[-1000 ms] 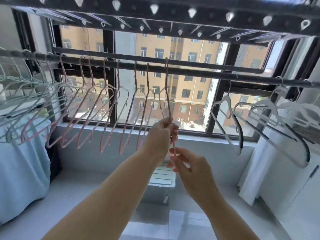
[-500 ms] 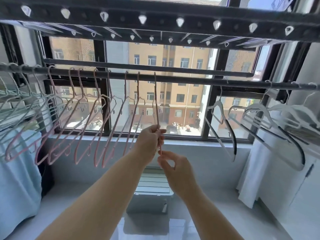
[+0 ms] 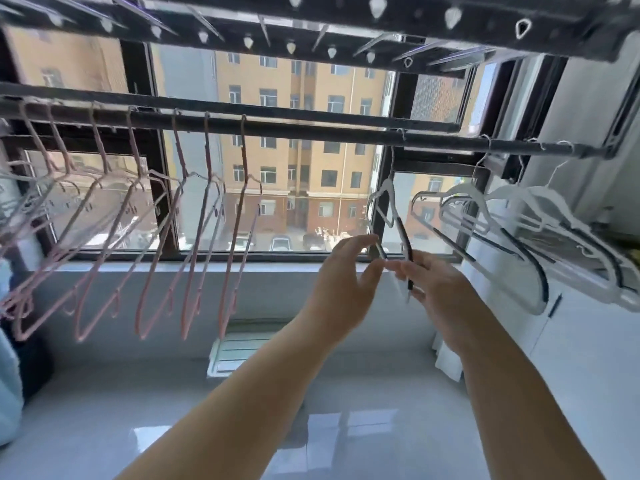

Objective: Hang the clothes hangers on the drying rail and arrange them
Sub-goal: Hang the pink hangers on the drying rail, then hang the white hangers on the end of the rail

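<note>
Both forearms reach up from the bottom of view. Left hand (image 3: 349, 271) pinches one lower arm of the white hanger (image 3: 389, 213) between thumb and fingers; right hand (image 3: 438, 289) grips the other arm, the one with the dark non-slip strip. The hanger's hook is already over the drying rail (image 3: 311, 128), so the step looks like arranging, not hanging. Next move probably calls for sliding or squaring it along the rail while the hook stays seated.

The hanger is thin, white with black strips, and hangs edge-on alone between groups. Pink hangers (image 3: 194, 237) hang evenly spaced to its left; more white hangers (image 3: 519, 216) bunch at the right end, tilted and overlapping. Window (image 3: 304, 188) beyond.
</note>
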`<action>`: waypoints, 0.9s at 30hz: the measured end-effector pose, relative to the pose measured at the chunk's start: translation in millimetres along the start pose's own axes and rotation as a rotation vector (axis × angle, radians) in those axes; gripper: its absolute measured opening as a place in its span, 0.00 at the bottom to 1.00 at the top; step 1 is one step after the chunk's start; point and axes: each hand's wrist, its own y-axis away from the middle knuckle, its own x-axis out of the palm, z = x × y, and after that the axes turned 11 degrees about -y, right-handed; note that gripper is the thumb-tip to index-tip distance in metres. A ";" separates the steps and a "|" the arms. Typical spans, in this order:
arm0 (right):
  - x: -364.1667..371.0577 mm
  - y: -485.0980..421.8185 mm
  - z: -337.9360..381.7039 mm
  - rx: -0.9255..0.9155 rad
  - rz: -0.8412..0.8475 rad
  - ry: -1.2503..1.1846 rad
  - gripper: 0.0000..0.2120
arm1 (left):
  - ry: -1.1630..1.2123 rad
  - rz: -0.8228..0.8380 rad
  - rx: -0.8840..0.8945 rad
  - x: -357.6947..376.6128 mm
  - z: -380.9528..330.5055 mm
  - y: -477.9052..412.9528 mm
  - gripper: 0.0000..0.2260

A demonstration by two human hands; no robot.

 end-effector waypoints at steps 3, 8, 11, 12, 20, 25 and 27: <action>-3.2 -4.7 -12.6 -0.040 0.179 -0.173 0.08 | 0.024 0.111 -0.043 16.2 -6.8 -9.1 0.17; -3.7 -21.6 -8.1 -0.171 0.280 -0.266 0.04 | 0.146 0.144 -0.076 29.2 -16.5 -21.2 0.25; -1.3 -38.5 5.5 -0.197 0.282 -0.324 0.17 | 0.101 0.066 -0.092 27.6 -16.5 -29.8 0.27; 0.3 -44.7 10.1 -0.195 0.281 -0.338 0.21 | 0.103 0.046 -0.110 27.0 -14.8 -30.9 0.27; -6.1 -70.6 -14.1 -0.095 0.200 -0.235 0.11 | 0.058 0.014 -0.310 27.8 20.0 -13.1 0.24; -41.5 -60.3 -60.9 0.119 -0.026 -0.310 0.08 | -0.029 0.076 -0.601 32.2 85.5 21.2 0.30; -60.8 -53.7 -73.3 0.212 -0.015 -0.385 0.10 | -0.110 0.090 -0.714 28.1 111.9 39.9 0.33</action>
